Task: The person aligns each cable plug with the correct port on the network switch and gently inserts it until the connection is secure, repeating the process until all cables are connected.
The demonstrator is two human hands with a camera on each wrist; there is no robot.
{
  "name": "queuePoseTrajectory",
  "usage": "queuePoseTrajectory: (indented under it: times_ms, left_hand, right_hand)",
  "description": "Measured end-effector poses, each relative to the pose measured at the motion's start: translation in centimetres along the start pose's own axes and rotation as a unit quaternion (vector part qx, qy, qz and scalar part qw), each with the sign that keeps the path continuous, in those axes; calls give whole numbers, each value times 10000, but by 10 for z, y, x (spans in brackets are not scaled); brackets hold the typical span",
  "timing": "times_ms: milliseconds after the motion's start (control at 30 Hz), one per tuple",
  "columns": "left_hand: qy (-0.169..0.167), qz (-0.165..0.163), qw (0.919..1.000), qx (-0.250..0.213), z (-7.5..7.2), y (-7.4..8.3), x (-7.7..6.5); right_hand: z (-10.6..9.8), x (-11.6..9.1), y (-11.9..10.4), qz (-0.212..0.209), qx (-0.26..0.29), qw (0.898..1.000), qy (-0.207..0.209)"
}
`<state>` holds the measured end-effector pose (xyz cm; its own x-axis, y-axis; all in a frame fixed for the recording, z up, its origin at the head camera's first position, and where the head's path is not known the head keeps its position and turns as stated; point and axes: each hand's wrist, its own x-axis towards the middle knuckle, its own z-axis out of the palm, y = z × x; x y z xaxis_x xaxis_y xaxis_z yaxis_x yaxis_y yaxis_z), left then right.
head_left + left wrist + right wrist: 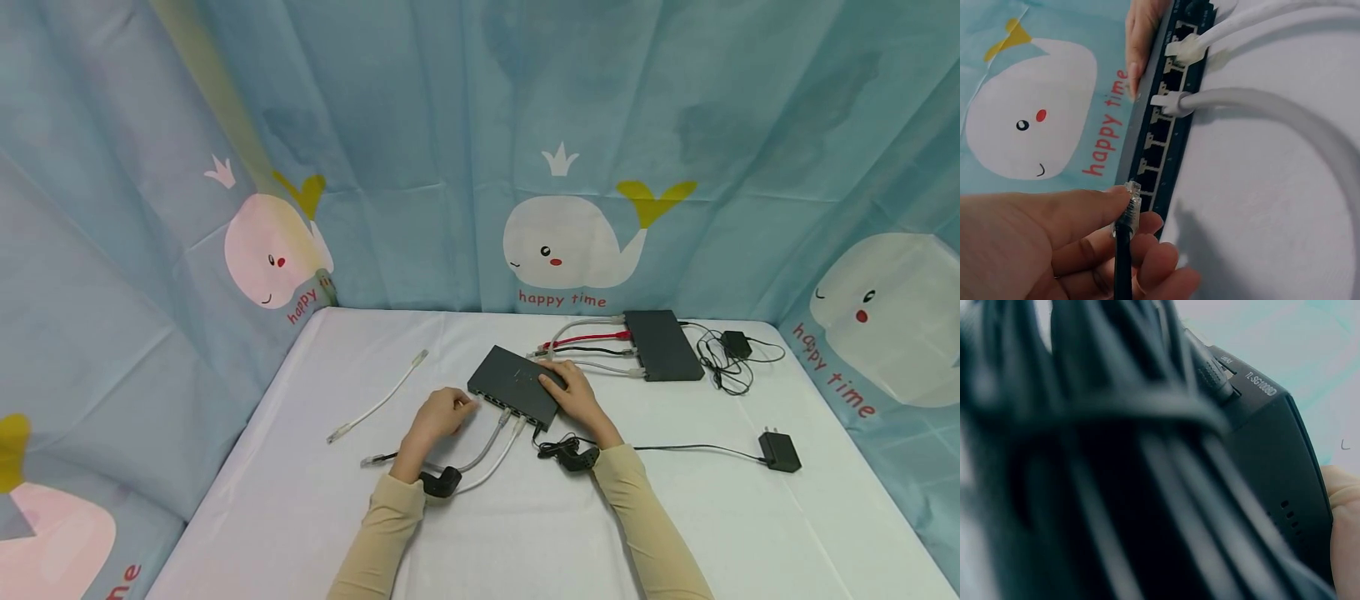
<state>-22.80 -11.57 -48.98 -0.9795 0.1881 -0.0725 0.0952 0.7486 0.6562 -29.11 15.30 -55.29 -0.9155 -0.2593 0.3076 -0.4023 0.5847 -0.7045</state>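
Observation:
A black network switch (513,383) lies on the table with its row of ports towards me. In the left wrist view, a grey network cable (1229,100) and a white network cable (1241,25) are plugged into it. My left hand (444,412) pinches the clear plug (1127,209) of a black network cable (1122,262), close to the ports at the switch's left end. That cable's other plug (371,461) lies left of my wrist. My right hand (573,393) grips the switch's right end, thumb on top. A blurred cord bundle (1104,456) hides much of the right wrist view.
A second black switch (663,346) stands at the back right, with grey, red and black cables in it. Beside it lies a power adapter (735,344) with coiled cord. Another adapter (780,451) is at right. A loose white cable (378,404) lies at left.

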Motion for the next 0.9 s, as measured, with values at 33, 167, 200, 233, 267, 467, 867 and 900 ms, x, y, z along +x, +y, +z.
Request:
queuePoseTrajectory:
  times_ms: [33,167,200,233,267,467,867,900]
  left_hand:
    - [4,0,10000,26,2,0,1]
    - [11,3,9997,224,8,-1,3]
    - [3,-4,9996,267,9,-1,3]
    - [-4,-3,9996,280,11,-1,3]
    - [-18,2,9996,265,12,-1,3]
    - [53,73,10000,43,17,1,3]
    - [-242,386,9969,-644,20,0,6]
    - [-235,392,9968,-661,20,0,6]
  right_hand:
    - [0,0,0,2,6,10000,5]
    - [1,0,2,-44,-11,10000,32]
    - [1,0,2,-82,5,10000,56]
    - [1,0,2,-116,35,9999,89]
    - [2,0,3,-174,51,9997,142]
    - [3,-2,4,-529,325,9972,412]
    - [0,0,0,100,2,9999,-40]
    - [0,1,0,125,16,9999,-45]
